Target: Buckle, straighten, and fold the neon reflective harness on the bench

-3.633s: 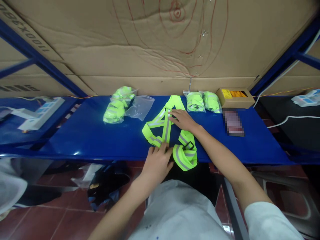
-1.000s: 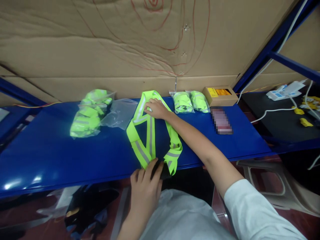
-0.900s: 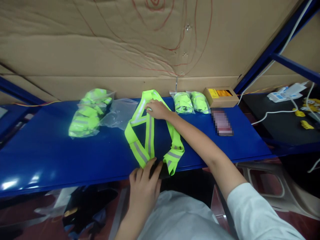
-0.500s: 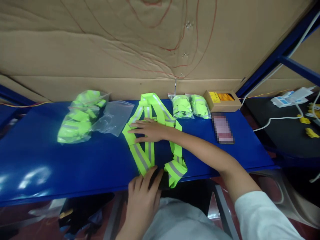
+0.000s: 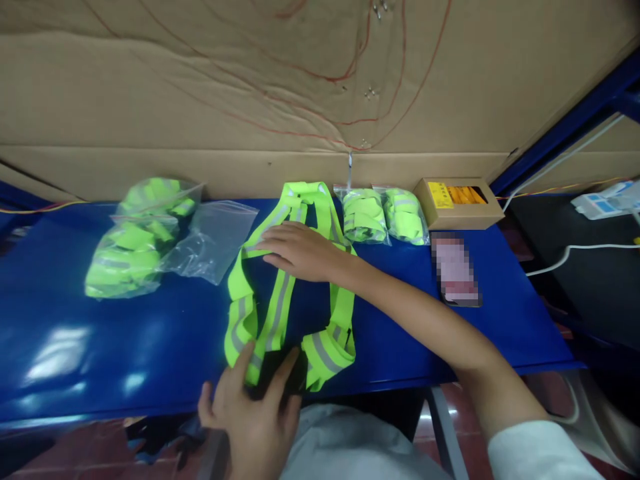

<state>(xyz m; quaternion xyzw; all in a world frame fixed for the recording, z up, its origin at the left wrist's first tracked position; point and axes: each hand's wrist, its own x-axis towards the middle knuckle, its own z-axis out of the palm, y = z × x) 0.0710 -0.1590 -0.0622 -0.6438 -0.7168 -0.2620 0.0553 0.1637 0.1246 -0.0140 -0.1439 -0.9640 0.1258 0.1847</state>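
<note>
A neon-yellow reflective strap vest (image 5: 280, 300) with grey stripes lies spread on the blue shelf (image 5: 125, 347). My right hand (image 5: 300, 250) rests flat on its upper straps, fingers stretched toward the left. At the shelf's front edge my left hand (image 5: 250, 407) presses on the vest's lower end, fingers apart.
A clear bag of folded neon vests (image 5: 133, 237) and an empty clear bag (image 5: 213, 237) lie at the left. Two bagged vests (image 5: 383, 213), a small cardboard box (image 5: 457, 200) and a phone (image 5: 455, 270) lie at the right. Cardboard sheets (image 5: 200, 87) back the shelf. White cables (image 5: 575, 250) run at far right.
My right hand slid from the vest's top down onto its middle straps. My left hand moved slightly left along the front edge. The vest's straps have shifted left.
</note>
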